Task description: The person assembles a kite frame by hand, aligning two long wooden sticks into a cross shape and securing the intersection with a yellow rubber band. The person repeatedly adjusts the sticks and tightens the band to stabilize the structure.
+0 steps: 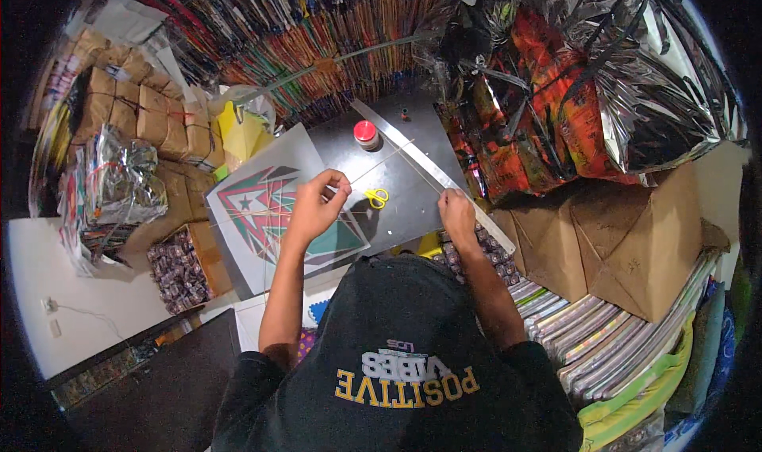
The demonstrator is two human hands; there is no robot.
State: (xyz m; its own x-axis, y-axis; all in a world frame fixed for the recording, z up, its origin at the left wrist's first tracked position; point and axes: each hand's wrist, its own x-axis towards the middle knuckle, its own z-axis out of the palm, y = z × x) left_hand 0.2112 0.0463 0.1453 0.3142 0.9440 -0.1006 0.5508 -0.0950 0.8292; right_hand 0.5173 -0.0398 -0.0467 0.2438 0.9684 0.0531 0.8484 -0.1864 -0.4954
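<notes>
My left hand is closed in a pinch over the table, with a thin pale strand running from its fingertips toward the upper right. Whether this is a stick or a thread I cannot tell. My right hand is closed around a thin stick, which slants up and left and crosses the strand near its far end. Beneath my left hand lies a sheet with a red, green and black star design, with thin pale lines across it. Yellow scissors lie between my hands. A long metal ruler passes beside my right hand.
On the dark table stands a red-lidded jar, beyond the scissors. A small dark object lies near the far edge. Wrapped bundles and a box of small packets crowd the left; shiny bags and brown packages the right.
</notes>
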